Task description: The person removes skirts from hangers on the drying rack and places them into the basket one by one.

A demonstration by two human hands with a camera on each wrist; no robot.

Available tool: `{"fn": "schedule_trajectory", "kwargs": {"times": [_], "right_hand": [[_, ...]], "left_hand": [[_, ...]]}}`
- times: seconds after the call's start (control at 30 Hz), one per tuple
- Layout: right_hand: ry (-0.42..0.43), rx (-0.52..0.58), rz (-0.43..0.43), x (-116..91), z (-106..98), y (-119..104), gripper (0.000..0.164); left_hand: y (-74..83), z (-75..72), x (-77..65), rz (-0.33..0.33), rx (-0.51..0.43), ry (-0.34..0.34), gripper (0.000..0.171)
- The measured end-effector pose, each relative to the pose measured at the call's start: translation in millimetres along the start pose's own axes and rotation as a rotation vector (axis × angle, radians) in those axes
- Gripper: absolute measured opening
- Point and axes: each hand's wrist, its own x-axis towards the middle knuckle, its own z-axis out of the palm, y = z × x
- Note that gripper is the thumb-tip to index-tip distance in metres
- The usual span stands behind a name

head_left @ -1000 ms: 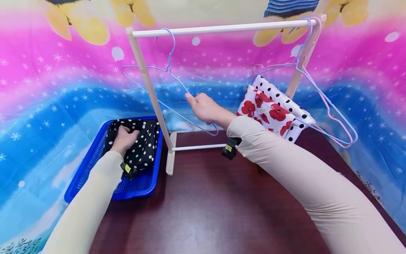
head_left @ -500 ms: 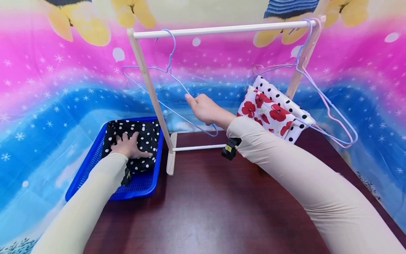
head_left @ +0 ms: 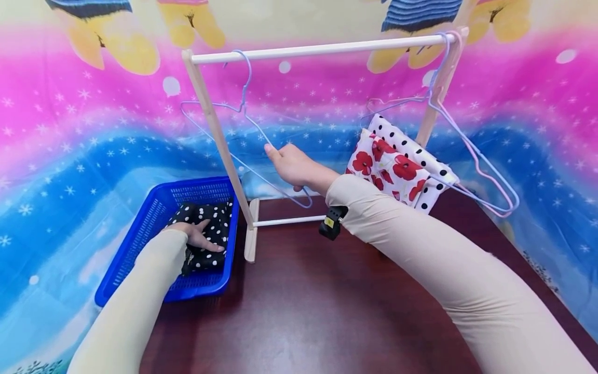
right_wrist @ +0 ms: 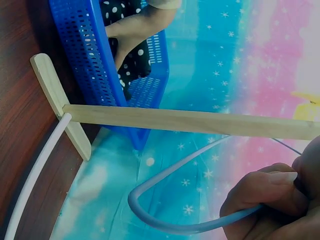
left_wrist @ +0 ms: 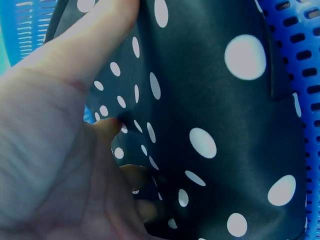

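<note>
In the head view, my left hand (head_left: 191, 235) is in the blue basket at the black cloth with white dots (head_left: 217, 215). In the left wrist view its thumb (left_wrist: 95, 40) lies along the cloth, and the other fingers curl in at a fold with their tips hidden. My right hand (head_left: 294, 163) grips the sloping side of a light-blue clothes hanger (head_left: 254, 171). That hanger's hook sits over the rack's top bar. In the right wrist view, fingers wrap the hanger wire (right_wrist: 190, 227) near its rounded lower corner.
The wooden rack (head_left: 322, 50) stands on a dark red-brown table (head_left: 299, 301). At its right end hang a blue and a pink hanger (head_left: 490, 176), with red-flowered cloth (head_left: 392, 163) and white dotted cloth (head_left: 434, 166). The blue basket (head_left: 159, 195) sits left of the rack's left post.
The left hand's fingers, spread over the dotted cloth, have drawn in, and the cloth's far edge has bunched nearer, baring the basket's back. The right hand stays on its hanger; the view shifts slightly.
</note>
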Motion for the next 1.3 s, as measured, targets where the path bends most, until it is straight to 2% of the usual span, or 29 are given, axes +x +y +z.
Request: {"fn": "schedule_trajectory", "kwargs": {"times": [0.1, 0.3, 0.5, 0.77, 1.0, 1.3], "right_hand": [[-0.003, -0.001, 0.005, 0, 1, -2, 0.056], [-0.015, 0.021, 0.005, -1, 4, -6, 0.054], [-0.020, 0.052, 0.013, 0, 8, -10, 0.052], [-0.035, 0.080, 0.012, 0, 20, -18, 0.052], [-0.070, 0.104, 0.014, -1, 27, -24, 0.051], [-0.091, 0.180, 0.000, -2, 33, -24, 0.053]], "left_hand": [[0.3, 2.6, 1.5, 0.004, 0.006, -0.005, 0.127], [3.6, 7.5, 5.9, -0.016, -0.050, -0.058, 0.129], [5.9, 8.2, 8.0, -0.020, -0.033, -0.057, 0.127], [8.3, 8.9, 0.2, -0.032, -0.029, -0.059, 0.125], [5.9, 11.4, 4.2, 0.006, -0.077, -0.062, 0.126], [6.2, 11.0, 11.4, -0.058, -0.081, -0.060, 0.129]]}}
